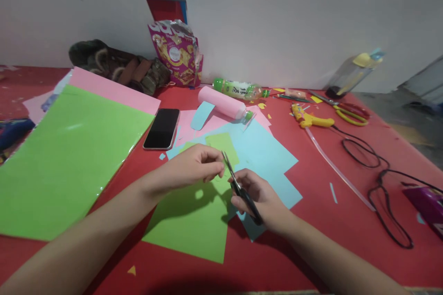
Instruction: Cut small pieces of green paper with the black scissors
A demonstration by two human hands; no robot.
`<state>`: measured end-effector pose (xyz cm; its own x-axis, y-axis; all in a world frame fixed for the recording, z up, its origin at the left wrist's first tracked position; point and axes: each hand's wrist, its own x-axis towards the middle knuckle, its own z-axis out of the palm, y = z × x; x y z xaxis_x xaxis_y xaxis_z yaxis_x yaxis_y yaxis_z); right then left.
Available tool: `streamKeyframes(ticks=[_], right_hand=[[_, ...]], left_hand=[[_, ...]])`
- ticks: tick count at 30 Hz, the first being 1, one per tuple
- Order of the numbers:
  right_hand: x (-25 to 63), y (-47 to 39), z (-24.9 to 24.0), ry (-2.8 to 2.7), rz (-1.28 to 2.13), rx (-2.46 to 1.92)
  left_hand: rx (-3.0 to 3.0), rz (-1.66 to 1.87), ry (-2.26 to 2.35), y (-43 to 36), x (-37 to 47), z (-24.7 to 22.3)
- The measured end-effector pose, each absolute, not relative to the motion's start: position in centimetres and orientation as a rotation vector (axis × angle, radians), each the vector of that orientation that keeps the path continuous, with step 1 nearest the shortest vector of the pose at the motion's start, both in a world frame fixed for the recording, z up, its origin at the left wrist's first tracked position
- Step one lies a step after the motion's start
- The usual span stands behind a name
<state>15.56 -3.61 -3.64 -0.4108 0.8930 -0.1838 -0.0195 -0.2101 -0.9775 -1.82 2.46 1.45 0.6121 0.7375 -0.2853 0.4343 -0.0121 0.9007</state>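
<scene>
While the scissors sit gripped in the right hand, blades narrowly parted above the green sheet, the left hand curls near the tips; cannot tell if it pinches anything. Step: fine trimming, presumably. Another snip calls for paper held steady. Alongside: blue paper.

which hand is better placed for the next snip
The right hand, most likely: it holds the black-handled scissors pointing forward, while the left hand, close by, shows no cutting tool.
</scene>
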Motion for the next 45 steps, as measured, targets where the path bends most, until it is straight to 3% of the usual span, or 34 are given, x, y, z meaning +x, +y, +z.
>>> streamKeyframes(ticks=[28, 45], right_hand=[[15.5, -3.5, -3.3, -1.513, 1.665, -1.228], [15.2, -3.3, -3.3, -1.159, 1.565, -1.119]], left_hand=[[1.525, 0.167, 0.835, 4.0, -3.1, 0.4], [1.739, -0.035, 0.709, 2.3, -1.3, -0.3]])
